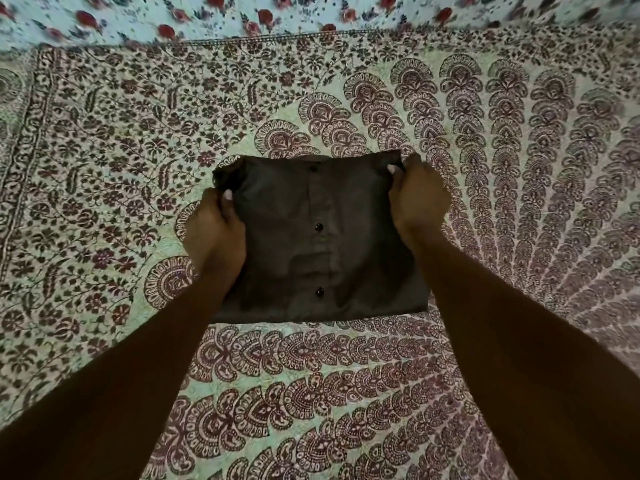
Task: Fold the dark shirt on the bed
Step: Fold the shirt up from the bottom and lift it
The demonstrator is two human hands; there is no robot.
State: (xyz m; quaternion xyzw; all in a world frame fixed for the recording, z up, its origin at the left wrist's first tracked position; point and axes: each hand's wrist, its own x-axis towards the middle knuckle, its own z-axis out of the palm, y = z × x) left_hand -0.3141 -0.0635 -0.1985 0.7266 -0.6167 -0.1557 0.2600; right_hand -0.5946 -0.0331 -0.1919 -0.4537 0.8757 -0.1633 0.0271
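The dark shirt (311,258) lies on the bed as a compact rectangle, its button placket running down the middle with dark buttons showing. My left hand (216,233) grips the shirt's left side near the far corner, thumb on top of the cloth. My right hand (417,199) pinches the far right corner, fingers curled over the edge. The far edge of the shirt is slightly lifted and rumpled between the two hands. The near edge lies flat and straight.
The bed is covered by a patterned spread (138,168) with maroon paisley and fan motifs on pale green. A second cloth with red flowers (263,19) lies along the far side. Both my forearms reach in from the bottom corners.
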